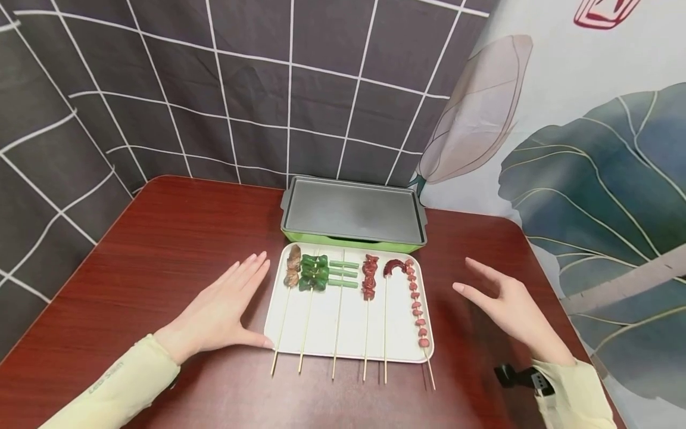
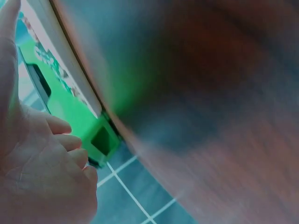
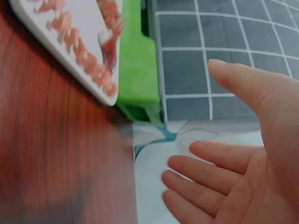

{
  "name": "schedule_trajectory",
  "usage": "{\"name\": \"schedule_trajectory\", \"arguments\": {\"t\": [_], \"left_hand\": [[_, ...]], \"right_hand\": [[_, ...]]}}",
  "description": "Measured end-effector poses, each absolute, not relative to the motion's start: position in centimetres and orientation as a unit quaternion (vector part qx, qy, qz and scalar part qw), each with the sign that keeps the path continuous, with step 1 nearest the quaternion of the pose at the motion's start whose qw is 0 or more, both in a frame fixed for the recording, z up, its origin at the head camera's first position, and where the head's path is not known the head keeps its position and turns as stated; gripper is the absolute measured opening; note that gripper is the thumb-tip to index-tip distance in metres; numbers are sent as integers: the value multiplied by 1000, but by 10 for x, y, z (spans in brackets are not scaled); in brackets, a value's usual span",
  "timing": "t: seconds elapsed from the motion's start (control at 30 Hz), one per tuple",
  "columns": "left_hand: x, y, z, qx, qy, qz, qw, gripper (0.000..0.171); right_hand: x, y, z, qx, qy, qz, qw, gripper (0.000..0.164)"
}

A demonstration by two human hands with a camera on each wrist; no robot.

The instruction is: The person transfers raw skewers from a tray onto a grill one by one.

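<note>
The white tray lies flat on the desk, on the near side of the green-based griddle and between the two hands. The left hand is at the tray's left side, its fingers straight and holding nothing; the thumb comes to the near left corner, but I cannot tell surely if it touches the rim. The right hand is apart from the right side, with loosely extended fingers which also hold nothing. On the tray lie six skewers, food ends toward the griddle, their sticks passing over the near rim. In my judgement, the step in hand concerns this tray and its skewers, so the thumb should not push the leftmost stick, which is very near to it. For lifting one skewer, it is better to pinch the bare stick and raise it gently, so that the neighbours are not dragged. The rightmost skewer asks for more care, because its pieces reach almost to the near rim. If the tray itself is moved, both hands should keep it level, as the thin sticks could roll.
</note>
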State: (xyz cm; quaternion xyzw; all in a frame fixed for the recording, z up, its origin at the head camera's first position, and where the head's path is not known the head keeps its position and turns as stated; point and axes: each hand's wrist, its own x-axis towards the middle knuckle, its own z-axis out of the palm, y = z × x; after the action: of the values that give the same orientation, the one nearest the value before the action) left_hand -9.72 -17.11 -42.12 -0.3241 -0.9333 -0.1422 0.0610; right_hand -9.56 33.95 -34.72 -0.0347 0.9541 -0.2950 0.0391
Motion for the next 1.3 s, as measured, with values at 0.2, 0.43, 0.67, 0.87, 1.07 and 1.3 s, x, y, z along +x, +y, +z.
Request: {"name": "schedule_trajectory", "arguments": {"t": [0.2, 0.43, 0.67, 0.87, 1.07, 1.3], "left_hand": [[-89, -160, -423, -327, -932, -152, 17, 136], [-87, -157, -420, -326, -933, -155, -2, 128], [-86, -157, -421, -333, -930, -153, -10, 130], [-86, -154, -424, -341, -928, -150, -15, 129], [-85, -153, -426, -349, -927, -136, -14, 127], [-84, -150, -423, -348, -928, -133, -22, 124]], "right_hand": [[-78, 331, -344, -34, 932, -356, 55, 69], [-60, 322, -348, -32, 913, -399, 84, 58], [-47, 318, -357, -9, 918, -381, 108, 51], [-37, 315, -370, 37, 888, -429, 164, 47], [-31, 315, -383, 27, 833, -516, 198, 40], [-26, 313, -397, 9, 791, -562, 243, 33]]}}
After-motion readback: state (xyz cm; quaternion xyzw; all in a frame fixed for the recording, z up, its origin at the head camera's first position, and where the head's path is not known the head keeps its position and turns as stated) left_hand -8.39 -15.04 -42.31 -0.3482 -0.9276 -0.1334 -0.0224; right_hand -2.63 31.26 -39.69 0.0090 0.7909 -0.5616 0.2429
